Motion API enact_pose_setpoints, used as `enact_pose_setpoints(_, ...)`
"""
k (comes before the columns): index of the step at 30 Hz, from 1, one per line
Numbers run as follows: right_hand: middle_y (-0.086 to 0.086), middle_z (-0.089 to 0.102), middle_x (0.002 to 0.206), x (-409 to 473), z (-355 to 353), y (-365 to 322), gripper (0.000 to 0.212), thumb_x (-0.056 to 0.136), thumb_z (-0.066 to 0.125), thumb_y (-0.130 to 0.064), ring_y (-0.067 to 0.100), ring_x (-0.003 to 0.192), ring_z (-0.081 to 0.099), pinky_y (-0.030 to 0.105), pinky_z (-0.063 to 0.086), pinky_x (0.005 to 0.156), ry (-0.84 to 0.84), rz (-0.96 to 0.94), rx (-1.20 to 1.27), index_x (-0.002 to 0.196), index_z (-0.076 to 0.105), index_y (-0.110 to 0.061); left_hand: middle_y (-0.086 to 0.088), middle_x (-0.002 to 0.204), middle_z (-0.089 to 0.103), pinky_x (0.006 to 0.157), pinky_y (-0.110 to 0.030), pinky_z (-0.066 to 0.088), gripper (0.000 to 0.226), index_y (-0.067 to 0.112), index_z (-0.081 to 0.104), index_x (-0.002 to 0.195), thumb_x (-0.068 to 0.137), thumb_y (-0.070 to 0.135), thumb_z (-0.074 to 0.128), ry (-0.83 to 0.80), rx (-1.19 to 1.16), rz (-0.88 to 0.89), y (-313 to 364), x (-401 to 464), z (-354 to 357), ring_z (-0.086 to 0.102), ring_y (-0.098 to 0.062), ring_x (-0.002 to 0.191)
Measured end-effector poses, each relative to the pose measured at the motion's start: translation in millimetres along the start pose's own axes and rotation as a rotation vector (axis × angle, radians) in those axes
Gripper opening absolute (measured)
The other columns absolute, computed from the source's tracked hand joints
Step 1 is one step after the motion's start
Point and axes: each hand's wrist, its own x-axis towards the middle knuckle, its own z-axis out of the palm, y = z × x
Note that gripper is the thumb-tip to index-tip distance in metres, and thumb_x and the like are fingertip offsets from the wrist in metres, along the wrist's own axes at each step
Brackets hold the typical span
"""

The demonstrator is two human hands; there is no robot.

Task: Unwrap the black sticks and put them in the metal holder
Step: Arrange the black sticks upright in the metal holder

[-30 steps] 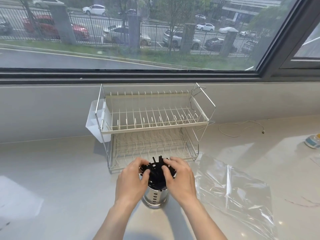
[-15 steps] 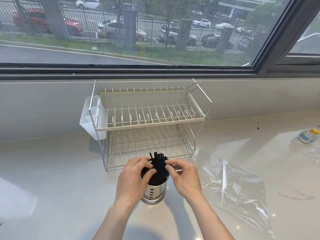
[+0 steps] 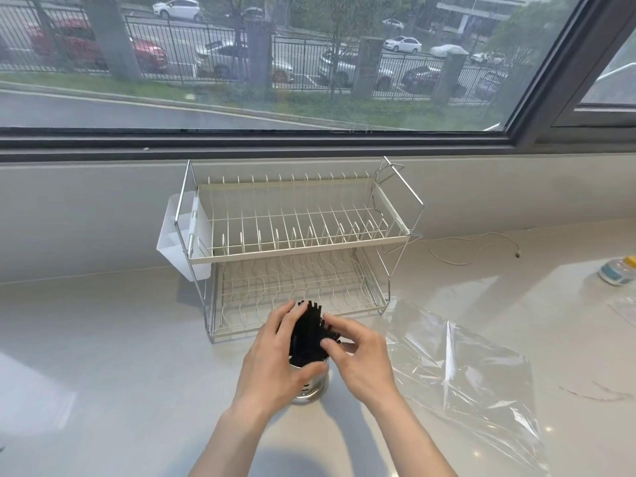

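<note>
Bundle of thin black plastic sticks point(image 3: 308, 333) standing in a shiny cylindrical metal holder with slotted sides point(image 3: 311, 385), upper ends fanned out above the rim. Holder upright on the pale glossy countertop point(image 3: 120, 356), just in front of the two-tier white wire dish rack point(image 3: 296, 242).

Left hand point(image 3: 272, 359) curled around the left side of the bundle, fingers pressed against the sticks and thumb reaching across the holder's rim (lower part of the holder showing below the palm). Right hand point(image 3: 358, 356) at the right side, thumb and fingertips touching the splayed stick ends, fingers loosely bent rather than clenched; whether pinching any single stick, cannot tell.

Crumpled sheet of clear plastic wrap point(image 3: 468, 380) lying flat on the countertop to the right, near the holder but apart from it. White plastic cutlery cup point(image 3: 172, 241) hooked on the rack's left end. Thin white cable point(image 3: 475, 249) looped on the counter behind, and a small clear bottle with yellow cap point(image 3: 617, 273) lying at the far right edge.
</note>
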Motion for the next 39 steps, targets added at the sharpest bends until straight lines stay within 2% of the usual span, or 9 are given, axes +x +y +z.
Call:
enact_pose_setpoints(5, -0.022, 0.079, 0.088, 7, 15, -4, 0.016, 0.084, 0.077, -0.024, -0.004, 0.085, 0.072, 0.024, 0.057, 0.08, 0.121, 0.007, -0.105, 0.095, 0.08, -0.035, 0.028, 0.123, 0.046, 0.084, -0.03, 0.053, 0.057, 0.045, 0.052, 0.127, 0.077, 0.046, 0.078, 0.157, -0.033, -0.061, 6, 1, 16, 0.057, -0.004, 0.113)
enact_pose_setpoints(9, -0.02, 0.079, 0.085, 8, 17, -1, 0.009, 0.085, 0.077, -0.026, 0.0, 0.083, 0.073, 0.024, 0.056, 0.081, 0.084, -0.004, -0.089, 0.09, 0.081, -0.032, 0.022, 0.099, 0.057, 0.074, -0.033, 0.051, 0.013, 0.043, 0.057, 0.1, 0.091, 0.04, 0.067, 0.279, -0.066, -0.159, 2, 7, 16, 0.064, -0.01, 0.091)
enact_pose_setpoints(15, -0.012, 0.08, 0.089, 16, 8, 6, 0.02, 0.087, 0.076, -0.016, 0.002, 0.088, 0.074, 0.029, 0.06, 0.075, 0.167, 0.094, 0.021, 0.085, 0.081, -0.035, 0.029, 0.091, 0.071, 0.079, -0.033, 0.053, 0.016, 0.045, 0.065, 0.1, 0.096, 0.03, 0.061, 0.305, -0.189, -0.255, -2, 11, 7, 0.065, 0.003, 0.086)
enact_pose_setpoints(20, -0.01, 0.079, 0.095, 17, 7, 7, 0.026, 0.09, 0.074, -0.016, 0.0, 0.089, 0.073, 0.019, 0.055, 0.073, 0.191, 0.105, 0.069, 0.085, 0.079, -0.041, 0.022, 0.099, 0.071, 0.083, -0.041, 0.056, 0.032, 0.051, 0.055, 0.12, 0.099, 0.026, 0.059, 0.324, -0.23, -0.226, 4, 5, 8, 0.069, -0.008, 0.089)
enact_pose_setpoints(23, -0.009, 0.078, 0.103, 15, 7, 7, 0.019, 0.094, 0.071, -0.023, 0.004, 0.096, 0.072, 0.027, 0.057, 0.084, 0.219, 0.126, 0.125, 0.106, 0.076, -0.036, 0.028, 0.121, 0.063, 0.093, -0.043, 0.054, 0.043, 0.055, 0.05, 0.123, 0.095, 0.025, 0.062, 0.317, -0.281, -0.223, 4, 4, 6, 0.066, -0.008, 0.105)
enact_pose_setpoints(26, -0.013, 0.069, 0.126, 10, 8, 7, 0.048, 0.09, 0.076, -0.027, 0.001, 0.115, 0.065, 0.028, 0.056, 0.094, 0.07, 0.103, 0.099, 0.136, 0.063, -0.031, 0.032, 0.136, 0.048, 0.1, -0.031, 0.049, 0.061, 0.053, 0.042, 0.138, 0.086, 0.041, 0.07, 0.181, -0.287, -0.167, 5, 2, 5, 0.052, -0.001, 0.126)
enact_pose_setpoints(30, -0.014, 0.058, 0.145, 10, 14, 2, 0.051, 0.099, 0.059, -0.013, -0.001, 0.136, 0.051, 0.022, 0.042, 0.112, -0.126, 0.047, 0.072, 0.147, 0.052, -0.028, 0.028, 0.156, 0.032, 0.107, -0.028, 0.043, 0.082, 0.052, 0.027, 0.153, 0.084, 0.036, 0.07, 0.035, -0.026, -0.026, 6, 7, 7, 0.036, 0.002, 0.143)
enact_pose_setpoints(35, -0.014, 0.068, 0.133, 11, 17, 3, 0.041, 0.1, 0.053, -0.008, -0.004, 0.126, 0.058, 0.026, 0.045, 0.11, -0.119, 0.0, 0.024, 0.135, 0.066, -0.026, 0.028, 0.116, 0.057, 0.081, -0.025, 0.043, 0.035, 0.043, 0.055, 0.123, 0.091, 0.031, 0.067, 0.205, -0.018, -0.139, 7, 17, 12, 0.062, -0.007, 0.108)
enact_pose_setpoints(39, -0.027, 0.074, 0.106, 13, 14, 9, 0.036, 0.094, 0.061, -0.011, -0.004, 0.105, 0.067, 0.026, 0.057, 0.085, 0.066, 0.01, -0.04, 0.106, 0.073, -0.043, 0.031, 0.095, 0.061, 0.077, -0.026, 0.042, 0.017, 0.041, 0.057, 0.101, 0.093, 0.029, 0.066, 0.308, -0.149, -0.266, 2, 18, 11, 0.065, -0.01, 0.092)
